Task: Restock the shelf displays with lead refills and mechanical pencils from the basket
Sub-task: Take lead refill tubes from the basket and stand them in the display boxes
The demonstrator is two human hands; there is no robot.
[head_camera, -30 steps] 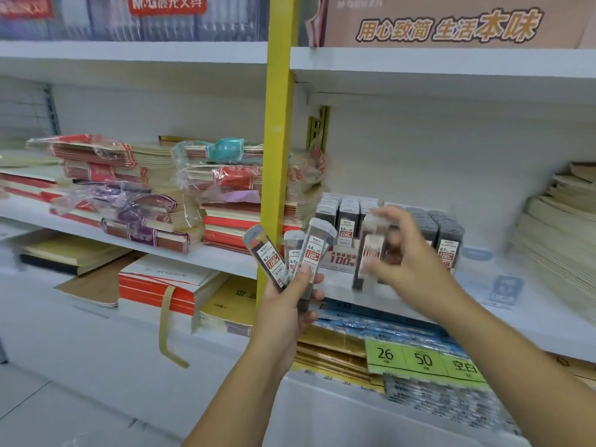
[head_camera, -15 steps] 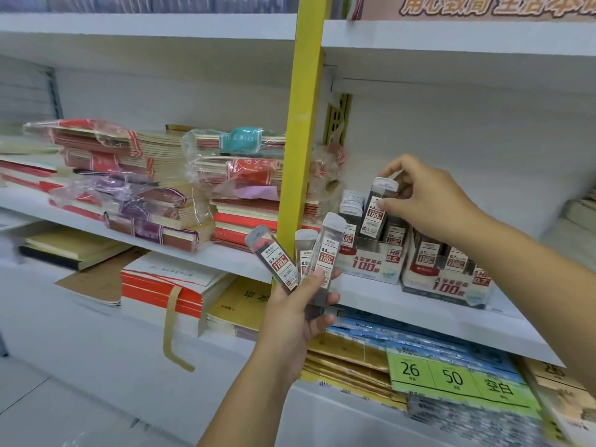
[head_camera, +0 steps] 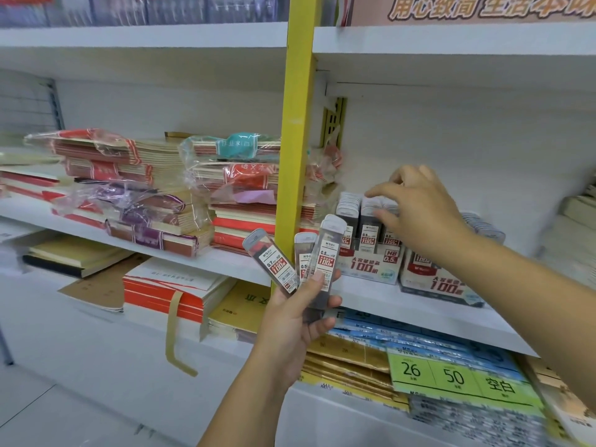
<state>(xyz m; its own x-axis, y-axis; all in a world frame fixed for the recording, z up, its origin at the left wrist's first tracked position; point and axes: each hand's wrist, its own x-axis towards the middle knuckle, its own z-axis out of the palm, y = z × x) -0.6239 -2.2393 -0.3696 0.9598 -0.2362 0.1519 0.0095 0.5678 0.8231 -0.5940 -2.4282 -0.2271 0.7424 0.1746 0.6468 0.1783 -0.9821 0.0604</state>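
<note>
Smoky clear plastic: three lead refill cases (head_camera: 325, 253) fan out from the left hand (head_camera: 296, 321), whose thumb and curled fingers clamp their lower ends (the labels read 0.7 and 0.5). Just beyond, on the white shelf (head_camera: 403, 312), a display box (head_camera: 371, 267) marked HB 0.5 stands packed with upright refills, with a second box (head_camera: 442, 287) beside it. The right hand (head_camera: 422, 214) hovers over the first box's rows, fingers loosely spread and holding nothing; blur hides whether the tips touch the caps. Farther back, left of the yellow upright (head_camera: 296, 124), bundled notebooks (head_camera: 129, 195) lie stacked.
</note>
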